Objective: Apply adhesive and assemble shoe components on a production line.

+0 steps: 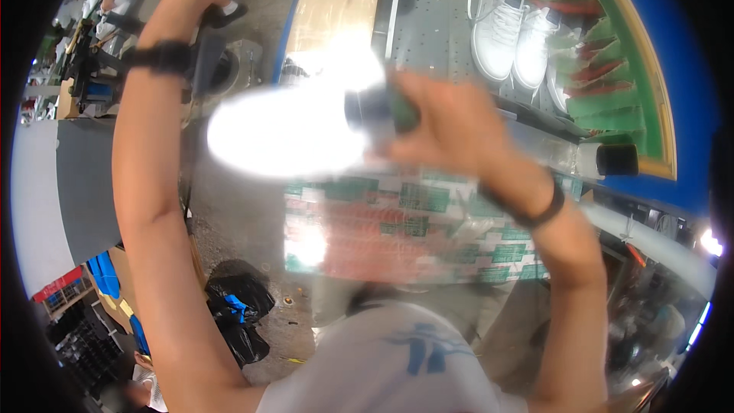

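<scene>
Head view: a blurred white shoe is held at centre by the right hand, closed on its heel. Far right, two white sneakers are seen on the counter. The left hand is cut off at top; its grip cannot be told.

A flat stack of boxes lies low in the middle, printed in green, white and red, with a bright shine on it. A brown cardboard sheet lies farther up, maybe a box; it is blurry.
</scene>
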### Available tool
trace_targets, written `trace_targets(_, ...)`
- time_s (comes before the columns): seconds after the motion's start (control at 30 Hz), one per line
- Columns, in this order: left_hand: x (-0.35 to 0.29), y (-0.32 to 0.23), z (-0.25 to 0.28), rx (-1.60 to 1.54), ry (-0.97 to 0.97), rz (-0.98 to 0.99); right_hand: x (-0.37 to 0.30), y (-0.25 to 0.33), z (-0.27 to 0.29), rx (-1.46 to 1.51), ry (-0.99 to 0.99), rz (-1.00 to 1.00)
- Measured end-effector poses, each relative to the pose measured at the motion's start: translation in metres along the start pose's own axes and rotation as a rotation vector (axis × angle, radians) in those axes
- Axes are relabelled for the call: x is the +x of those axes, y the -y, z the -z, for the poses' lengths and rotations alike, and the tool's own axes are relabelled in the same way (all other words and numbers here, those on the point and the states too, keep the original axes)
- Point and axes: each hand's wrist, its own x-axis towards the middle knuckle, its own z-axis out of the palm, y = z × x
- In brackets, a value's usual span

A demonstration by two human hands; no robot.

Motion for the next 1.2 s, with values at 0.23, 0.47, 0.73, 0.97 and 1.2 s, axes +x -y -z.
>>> trace_targets(0.23, 0.0, 0.094, -0.082, 0.356, 0.307, -0.328, 0.163, -0.119, -0.006, -0.297, -0.297, 0.053)
trace_targets(0.47, -0.015, 0.109, -0.122, 0.709, 0.132, -0.24, -0.012, -0.088, -0.03, -0.138, -0.658, 0.228)
trace_targets(0.73, -0.028, 0.041, -0.336, 0.349, 0.186, -0.248, -0.349, -0.125, -0.116, -0.405, -0.295, -0.644)
trace_targets(0.97, 0.067, 0.068, -0.468, 0.576, 0.473, -0.096, -0.392, -0.153, -0.146, -0.308, -0.344, -0.713)
trace_targets(1.2, 0.036, 0.002, -0.394, 0.713, 0.559, -0.071, -0.389, -0.165, -0.135, -0.282, -0.453, -0.651)
